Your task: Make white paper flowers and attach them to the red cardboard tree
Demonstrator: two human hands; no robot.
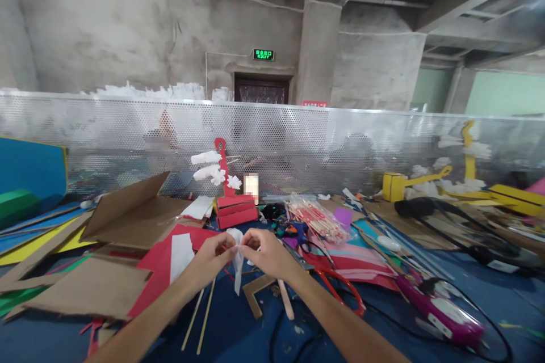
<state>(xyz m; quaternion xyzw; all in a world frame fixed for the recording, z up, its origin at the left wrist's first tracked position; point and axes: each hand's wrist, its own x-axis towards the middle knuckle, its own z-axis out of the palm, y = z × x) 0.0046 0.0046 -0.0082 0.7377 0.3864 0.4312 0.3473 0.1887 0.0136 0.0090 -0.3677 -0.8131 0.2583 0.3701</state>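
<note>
My left hand (pixel 220 248) and my right hand (pixel 258 245) meet in front of me, fingertips pinched on a strip of thin white paper (pixel 238 272). Its lower end hangs down below the fingers, and part of it shows above them. Just behind the hands stands a red block-like box (pixel 237 211) with an upright red curved piece (pixel 222 164) carrying white crumpled paper tufts (pixel 208 172). Two thin wooden sticks (pixel 200 317) lie below my left hand. Under my right wrist are an L-shaped cardboard piece (pixel 254 294) and a flat wooden stick (pixel 286 300).
Cardboard sheets (pixel 97 283) and red paper (pixel 155 258) cover the left side. Right of centre lie red-handled scissors (pixel 344 289), a bag of sticks (pixel 317 218) and a purple device (pixel 443 312) with a black cable. A perforated metal screen (pixel 298 147) runs across the back.
</note>
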